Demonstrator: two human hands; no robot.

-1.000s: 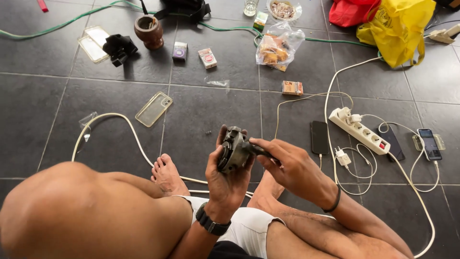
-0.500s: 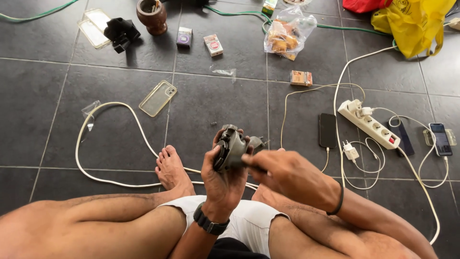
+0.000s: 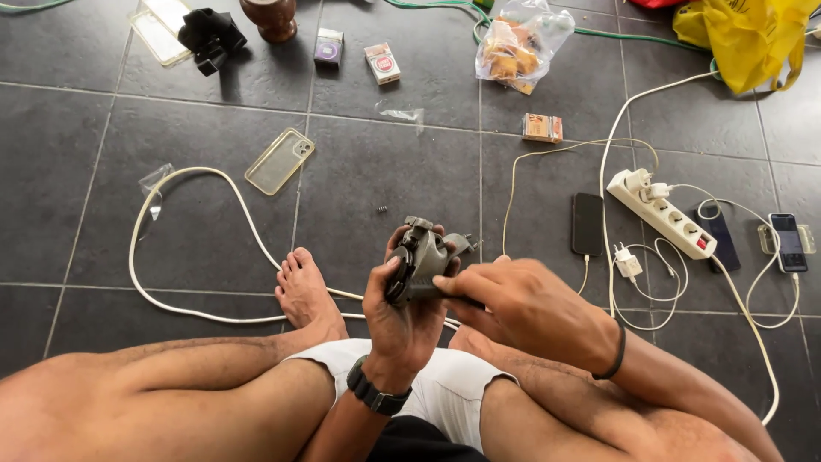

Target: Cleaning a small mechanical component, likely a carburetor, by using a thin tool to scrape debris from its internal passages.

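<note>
I sit on a dark tiled floor with my legs folded. My left hand (image 3: pixel 400 318), with a black watch at the wrist, grips a grey metal-and-plastic device part (image 3: pixel 421 255) and holds it upright above my lap. My right hand (image 3: pixel 528 310), a black band on its wrist, is closed around a thin dark tool (image 3: pixel 462 299) pressed against the part's right side. The tool's tip is hidden behind my fingers. My bare foot (image 3: pixel 304 291) rests just left of the hands.
A white power strip (image 3: pixel 657 212) with chargers, a black phone (image 3: pixel 587 224) and another phone (image 3: pixel 787 242) lie to the right. A white cable (image 3: pixel 192 184) loops left. A clear phone case (image 3: pixel 280 161), small spring (image 3: pixel 380 209), small boxes (image 3: pixel 382 62), snack bag (image 3: pixel 520 43) and yellow bag (image 3: pixel 753 32) lie beyond.
The view has shifted nearer and lower over the floor. My right hand has closed in on the grey part, and my left hand has kept its grip.
</note>
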